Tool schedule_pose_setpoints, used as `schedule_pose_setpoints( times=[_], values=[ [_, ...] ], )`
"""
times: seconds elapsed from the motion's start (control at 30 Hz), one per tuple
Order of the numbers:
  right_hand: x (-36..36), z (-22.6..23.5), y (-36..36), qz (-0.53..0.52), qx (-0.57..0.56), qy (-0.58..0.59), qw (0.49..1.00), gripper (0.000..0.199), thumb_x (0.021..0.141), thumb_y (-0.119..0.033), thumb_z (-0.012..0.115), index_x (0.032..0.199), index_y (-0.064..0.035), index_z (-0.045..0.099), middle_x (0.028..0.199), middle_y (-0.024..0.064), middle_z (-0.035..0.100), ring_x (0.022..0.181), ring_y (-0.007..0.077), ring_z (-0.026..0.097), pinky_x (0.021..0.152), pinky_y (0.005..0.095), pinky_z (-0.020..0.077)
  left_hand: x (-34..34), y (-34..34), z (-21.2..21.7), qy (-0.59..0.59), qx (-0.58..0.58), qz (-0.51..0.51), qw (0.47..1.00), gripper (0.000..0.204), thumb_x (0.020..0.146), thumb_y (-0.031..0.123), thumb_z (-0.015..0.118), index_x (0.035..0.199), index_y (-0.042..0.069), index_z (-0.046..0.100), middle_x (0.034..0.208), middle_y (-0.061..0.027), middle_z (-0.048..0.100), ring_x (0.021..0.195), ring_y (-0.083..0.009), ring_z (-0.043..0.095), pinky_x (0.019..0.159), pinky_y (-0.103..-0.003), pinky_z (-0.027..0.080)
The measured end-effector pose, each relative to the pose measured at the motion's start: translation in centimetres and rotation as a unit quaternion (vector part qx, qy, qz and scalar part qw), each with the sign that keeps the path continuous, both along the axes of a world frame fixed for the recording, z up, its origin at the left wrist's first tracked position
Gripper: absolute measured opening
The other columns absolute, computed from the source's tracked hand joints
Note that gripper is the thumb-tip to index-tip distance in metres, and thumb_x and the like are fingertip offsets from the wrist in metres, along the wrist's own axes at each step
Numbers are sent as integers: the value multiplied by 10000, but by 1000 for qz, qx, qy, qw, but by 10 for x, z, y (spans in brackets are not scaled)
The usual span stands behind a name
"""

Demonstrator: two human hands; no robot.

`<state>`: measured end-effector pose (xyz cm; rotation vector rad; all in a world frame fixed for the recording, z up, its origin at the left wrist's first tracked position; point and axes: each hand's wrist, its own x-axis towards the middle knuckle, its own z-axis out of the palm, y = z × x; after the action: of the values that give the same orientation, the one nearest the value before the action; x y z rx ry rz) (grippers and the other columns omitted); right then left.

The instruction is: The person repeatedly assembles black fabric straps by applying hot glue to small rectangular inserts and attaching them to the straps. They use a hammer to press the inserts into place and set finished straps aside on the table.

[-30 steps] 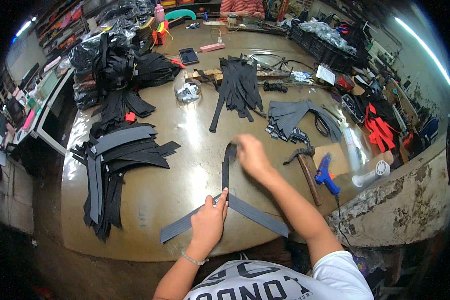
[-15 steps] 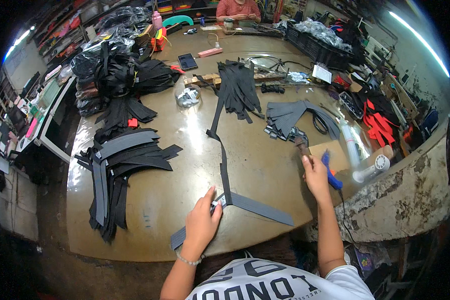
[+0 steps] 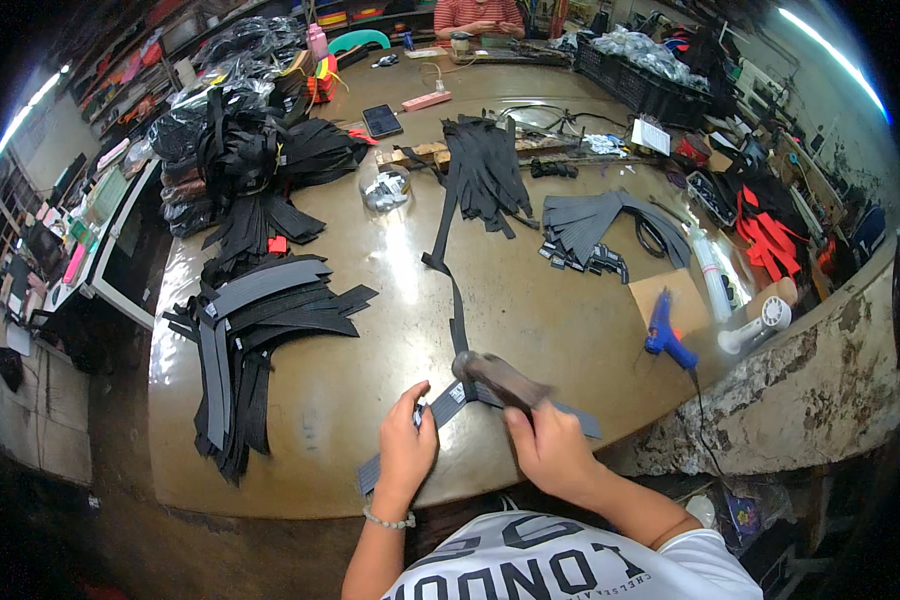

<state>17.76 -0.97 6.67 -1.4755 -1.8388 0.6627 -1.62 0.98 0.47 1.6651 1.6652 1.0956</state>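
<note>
In front of me lies a grey webbing strap (image 3: 440,408), with a small label and a narrow black strap (image 3: 457,325) meeting it. My right hand (image 3: 555,450) grips a brown-handled hammer (image 3: 510,380), blurred by motion. The hammer's head is over or on the spot where the two straps meet; contact cannot be told. My left hand (image 3: 406,445), wearing a bead bracelet, is beside the grey strap. Its thumb and forefinger close around a small dark-and-white piece too small to name. The far part of the black strap runs to a bundle of black straps (image 3: 485,170).
Black and grey straps (image 3: 260,330) are piled at left. A grey strap bundle (image 3: 590,220) lies at right, near a blue glue gun (image 3: 665,330) on a board. A clear jar (image 3: 385,190) and a phone (image 3: 381,121) stand farther back. Another person (image 3: 478,18) sits across the table.
My right hand has swung the hammer from the right side to the strap joint. My left hand has drawn slightly away from the joint, off the label.
</note>
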Motion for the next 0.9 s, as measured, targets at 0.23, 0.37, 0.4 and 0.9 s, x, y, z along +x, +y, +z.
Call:
schedule_pose_setpoints(
  times=[0.23,0.37,0.4,0.9],
  values=[
    [-4,-19,-13,34,-125,-118,984,326,984,-313,556,995,11,519,664,286,621,651,491,634,561,570,500,-2,1,-6,19,14,-8,1000,271,903,10,551,1158,21,644,1080,-225,683,983,-365,669,861,-388,506],
    [-11,-21,9,-3,-43,-62,997,371,1001,-350,515,970,19,502,701,305,625,683,521,616,585,585,490,0,-1,-5,37,20,-4,999,255,906,46,586,1150,27,657,969,-199,658,861,-339,645,789,-381,501],
    [-12,-20,17,5,-71,-95,993,392,1005,-371,503,982,20,516,709,299,636,675,516,625,578,578,501,2,-2,-4,43,8,-4,999,250,903,62,602,1143,28,663,956,-192,645,858,-338,639,787,-378,501],
    [173,-53,30,-227,57,-291,928,510,894,-81,617,1368,37,468,1353,273,498,1221,414,489,1073,468,366,-32,49,41,45,-33,-103,993,167,862,130,657,990,32,699,863,-213,690,811,-377,676,750,-435,526]
  ],
)
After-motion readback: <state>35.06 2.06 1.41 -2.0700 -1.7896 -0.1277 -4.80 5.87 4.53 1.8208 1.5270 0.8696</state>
